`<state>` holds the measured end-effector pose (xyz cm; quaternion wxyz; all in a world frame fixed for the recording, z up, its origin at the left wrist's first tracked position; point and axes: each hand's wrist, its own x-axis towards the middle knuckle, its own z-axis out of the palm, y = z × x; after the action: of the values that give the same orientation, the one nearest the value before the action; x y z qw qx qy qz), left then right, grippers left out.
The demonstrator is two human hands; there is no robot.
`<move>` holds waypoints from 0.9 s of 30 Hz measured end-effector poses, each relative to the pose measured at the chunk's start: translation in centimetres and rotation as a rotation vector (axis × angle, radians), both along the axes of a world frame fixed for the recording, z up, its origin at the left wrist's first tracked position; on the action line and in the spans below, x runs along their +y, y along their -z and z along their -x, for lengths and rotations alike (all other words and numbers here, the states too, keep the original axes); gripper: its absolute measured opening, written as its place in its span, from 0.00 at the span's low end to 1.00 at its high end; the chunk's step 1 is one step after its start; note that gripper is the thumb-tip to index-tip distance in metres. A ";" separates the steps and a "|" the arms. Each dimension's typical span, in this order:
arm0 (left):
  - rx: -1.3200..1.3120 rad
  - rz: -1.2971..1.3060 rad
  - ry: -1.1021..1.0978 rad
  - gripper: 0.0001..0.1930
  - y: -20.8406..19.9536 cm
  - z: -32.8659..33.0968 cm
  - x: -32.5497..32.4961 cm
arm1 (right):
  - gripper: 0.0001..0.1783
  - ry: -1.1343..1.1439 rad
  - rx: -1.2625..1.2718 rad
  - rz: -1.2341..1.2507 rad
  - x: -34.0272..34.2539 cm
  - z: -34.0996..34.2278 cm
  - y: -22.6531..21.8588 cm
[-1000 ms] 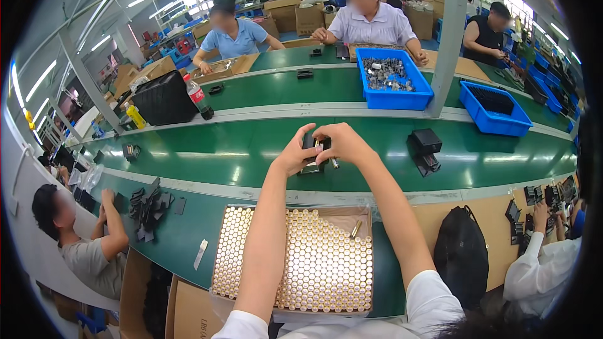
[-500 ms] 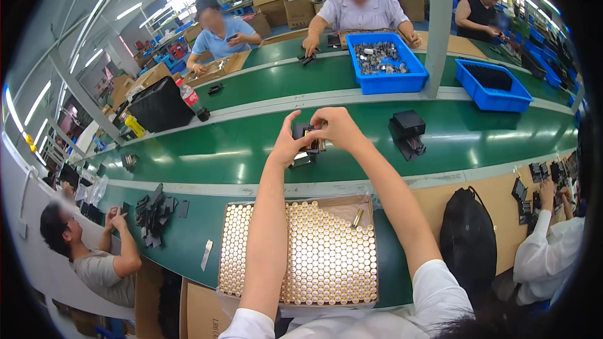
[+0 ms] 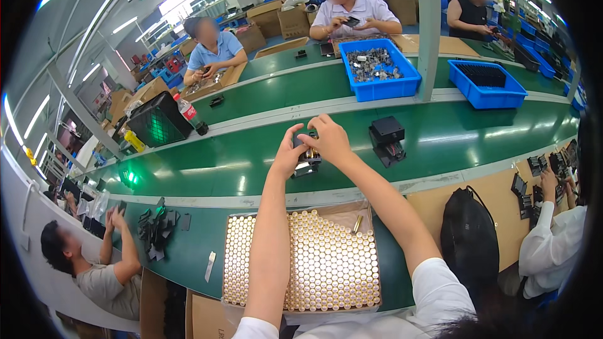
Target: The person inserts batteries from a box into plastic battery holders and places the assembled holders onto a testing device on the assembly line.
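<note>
Both my hands are stretched out over the green conveyor belt (image 3: 239,163) and meet on a small black holder (image 3: 307,157) with a brass-coloured cylinder set in it. My left hand (image 3: 288,152) grips its left side; my right hand (image 3: 329,140) covers its top and right side. Below my arms lies a cardboard tray (image 3: 301,268) packed with rows of pale gold cylinders, and one loose cylinder (image 3: 357,224) rests at its far right corner. A black boxy part (image 3: 385,139) sits on the belt just right of my hands.
Two blue bins (image 3: 380,72) (image 3: 488,83) stand on the far belt beside a grey post (image 3: 427,25). People work across the line, at lower left and at right. A black crate (image 3: 158,122) and bottle (image 3: 188,113) stand at left. A black bag (image 3: 470,238) lies at right.
My hands stay together on the black holder over the belt. The black boxy part has drifted left along the belt, closer to my hands, and my view has shifted slightly.
</note>
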<state>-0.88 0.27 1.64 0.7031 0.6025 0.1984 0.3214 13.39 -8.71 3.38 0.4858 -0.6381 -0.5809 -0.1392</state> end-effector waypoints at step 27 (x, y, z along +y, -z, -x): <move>0.789 -1.000 -0.886 0.22 -1.1 0.2 -0.6 | 0.30 0.354 -0.085 0.638 -2.8 -5.0 0.1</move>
<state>-1.08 -0.30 2.72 0.0306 0.7824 0.4881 0.3855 18.39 -11.55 3.24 0.2062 -0.8417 -0.4955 -0.0593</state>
